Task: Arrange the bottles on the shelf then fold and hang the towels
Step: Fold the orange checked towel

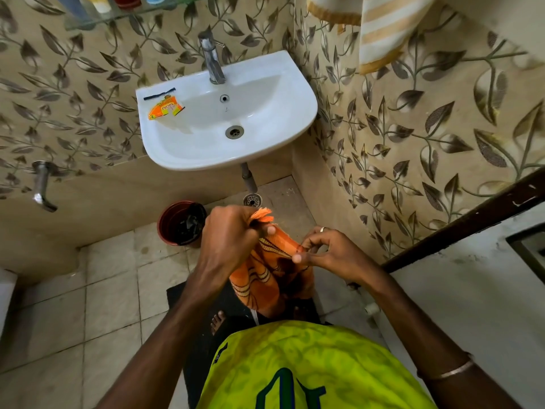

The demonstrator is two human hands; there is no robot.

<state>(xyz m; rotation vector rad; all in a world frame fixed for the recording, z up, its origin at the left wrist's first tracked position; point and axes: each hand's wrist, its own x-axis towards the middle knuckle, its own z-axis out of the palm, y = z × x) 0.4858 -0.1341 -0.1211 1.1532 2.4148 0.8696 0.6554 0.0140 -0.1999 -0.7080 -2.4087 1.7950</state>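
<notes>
2 hands hold the orange towel [265, 278] below the sink [265, 149], at 6 o'clock. The left hand [233, 234] grips its fringed corner; the right hand [324, 252] pinches the top edge at 3 o'clock. Match the corners, pull the edge taut, then fold.

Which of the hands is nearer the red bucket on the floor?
Left. The left hand grips the orange towel right beside the red bucket; the right hand pinches the towel farther off.

A home bathroom: white washbasin [227, 113] with tap [211, 59] (leaf-patterned wall tiles [413, 128]), tiled floor [73, 305].
</notes>
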